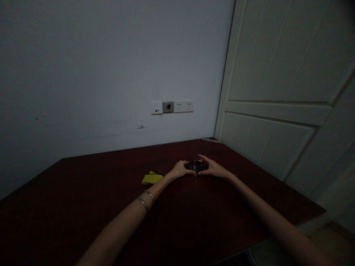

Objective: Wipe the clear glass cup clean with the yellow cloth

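Note:
Both my arms reach far out over a dark red-brown table. My left hand and my right hand close from either side around a small dark round object resting on the tabletop. The light is dim and I cannot make out what the object is. Just left of my left wrist a yellow folded cloth lies flat on the table. Two thin bracelets sit on my left forearm.
A white wall stands behind the table with a row of sockets and a switch. A white panelled door closes off the right side. The table's near right edge drops to the floor.

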The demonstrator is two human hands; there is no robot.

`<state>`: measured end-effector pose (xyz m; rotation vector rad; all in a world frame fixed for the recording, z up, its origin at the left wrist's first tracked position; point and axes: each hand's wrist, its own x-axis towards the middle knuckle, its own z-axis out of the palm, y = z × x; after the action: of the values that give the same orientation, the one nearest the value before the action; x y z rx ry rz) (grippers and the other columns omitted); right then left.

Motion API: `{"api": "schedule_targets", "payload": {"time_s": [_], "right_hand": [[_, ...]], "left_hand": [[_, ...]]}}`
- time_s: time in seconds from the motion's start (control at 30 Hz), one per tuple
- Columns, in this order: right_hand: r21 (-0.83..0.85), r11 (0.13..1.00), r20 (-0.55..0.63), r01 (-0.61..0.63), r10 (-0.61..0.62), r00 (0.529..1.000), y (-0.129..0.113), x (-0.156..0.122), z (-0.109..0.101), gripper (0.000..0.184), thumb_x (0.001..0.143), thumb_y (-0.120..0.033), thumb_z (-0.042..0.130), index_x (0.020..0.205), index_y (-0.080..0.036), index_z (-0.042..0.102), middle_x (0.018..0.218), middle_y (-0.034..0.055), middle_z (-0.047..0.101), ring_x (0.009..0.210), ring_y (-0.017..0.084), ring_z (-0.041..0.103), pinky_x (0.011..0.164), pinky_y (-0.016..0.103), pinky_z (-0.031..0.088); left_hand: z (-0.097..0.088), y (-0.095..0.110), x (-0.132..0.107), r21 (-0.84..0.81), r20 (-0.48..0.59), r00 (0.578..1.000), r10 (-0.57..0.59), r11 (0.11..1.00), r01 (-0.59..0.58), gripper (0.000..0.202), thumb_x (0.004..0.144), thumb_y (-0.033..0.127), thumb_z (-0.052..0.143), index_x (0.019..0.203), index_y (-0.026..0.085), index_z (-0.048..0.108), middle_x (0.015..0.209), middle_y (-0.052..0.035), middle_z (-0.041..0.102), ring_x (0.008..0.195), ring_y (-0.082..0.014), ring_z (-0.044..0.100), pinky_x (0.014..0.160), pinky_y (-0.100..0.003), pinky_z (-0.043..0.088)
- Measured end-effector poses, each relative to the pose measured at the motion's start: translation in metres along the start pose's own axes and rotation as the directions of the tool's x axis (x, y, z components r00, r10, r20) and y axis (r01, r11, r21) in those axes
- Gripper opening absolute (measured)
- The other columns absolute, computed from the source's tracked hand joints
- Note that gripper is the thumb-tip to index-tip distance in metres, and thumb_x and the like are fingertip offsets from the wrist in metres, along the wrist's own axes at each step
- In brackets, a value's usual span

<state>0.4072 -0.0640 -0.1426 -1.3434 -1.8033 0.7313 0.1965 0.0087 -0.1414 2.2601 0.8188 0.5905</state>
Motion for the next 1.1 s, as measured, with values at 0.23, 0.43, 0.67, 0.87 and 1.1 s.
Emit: {"api": "schedule_targets", "payload": {"time_s": [0.23, 0.43, 0.67, 0.87, 1.1], "right_hand": [[0.048, 0.999, -0.052, -0.009, 0.011, 0.999, 0.007, 0.004, 0.002, 0.096, 0.056, -0.032, 0.079, 0.137, -0.019, 0.032, 0.122, 0.0151, 0.059, 0.121, 0.026, 0.051, 0.105, 0.046, 0.034], [0.136, 0.991, -0.084, 0.006, 0.006, 0.996, -0.005, 0.007, 0.004, 0.093, 0.055, -0.032, 0.079, 0.134, -0.018, 0.033, 0.122, 0.0169, 0.059, 0.124, 0.026, 0.048, 0.102, 0.045, 0.038], [0.212, 0.975, -0.127, 0.067, -0.040, 0.991, -0.052, 0.031, 0.019, 0.093, 0.054, -0.029, 0.080, 0.133, -0.020, 0.033, 0.125, 0.0174, 0.055, 0.123, 0.027, 0.048, 0.099, 0.042, 0.043], [0.323, 0.940, -0.138, 0.113, -0.072, 0.988, -0.113, 0.065, 0.086, 0.096, 0.051, -0.028, 0.082, 0.133, -0.016, 0.034, 0.123, 0.0176, 0.057, 0.116, 0.027, 0.055, 0.096, 0.042, 0.045], [0.383, 0.907, -0.059, 0.173, -0.163, 0.985, -0.170, 0.113, 0.202, 0.102, 0.051, -0.025, 0.083, 0.138, -0.018, 0.030, 0.122, 0.0192, 0.057, 0.111, 0.027, 0.059, 0.092, 0.042, 0.048]], "left_hand": [[0.000, 0.003, -0.001, -0.011, -0.004, 1.000, 0.001, 1.000, -0.001, 0.047, 0.061, 0.044, 0.073, 0.097, 0.014, 0.069, 0.096, -0.0068, 0.070, 0.088, -0.0248, 0.063, 0.079, -0.032, 0.046], [-0.010, 0.008, -0.005, -0.025, -0.029, 0.999, 0.015, 1.000, -0.016, 0.047, 0.064, 0.044, 0.071, 0.100, 0.014, 0.068, 0.098, -0.0077, 0.070, 0.091, -0.0253, 0.062, 0.082, -0.033, 0.045], [-0.063, 0.013, -0.023, -0.049, -0.077, 0.996, 0.053, 0.997, -0.057, 0.055, 0.065, 0.042, 0.072, 0.112, 0.016, 0.064, 0.111, -0.0083, 0.067, 0.107, -0.0259, 0.057, 0.094, -0.034, 0.040], [-0.139, -0.007, -0.081, -0.025, -0.096, 0.995, 0.039, 0.999, -0.042, 0.054, 0.066, 0.040, 0.072, 0.112, 0.014, 0.063, 0.120, -0.0104, 0.062, 0.115, -0.0259, 0.053, 0.100, -0.036, 0.036], [-0.230, -0.049, -0.182, 0.100, -0.096, 0.994, -0.054, 0.993, 0.063, 0.062, 0.069, 0.044, 0.068, 0.120, 0.012, 0.058, 0.128, -0.0122, 0.057, 0.118, -0.0282, 0.051, 0.102, -0.040, 0.035]]}}
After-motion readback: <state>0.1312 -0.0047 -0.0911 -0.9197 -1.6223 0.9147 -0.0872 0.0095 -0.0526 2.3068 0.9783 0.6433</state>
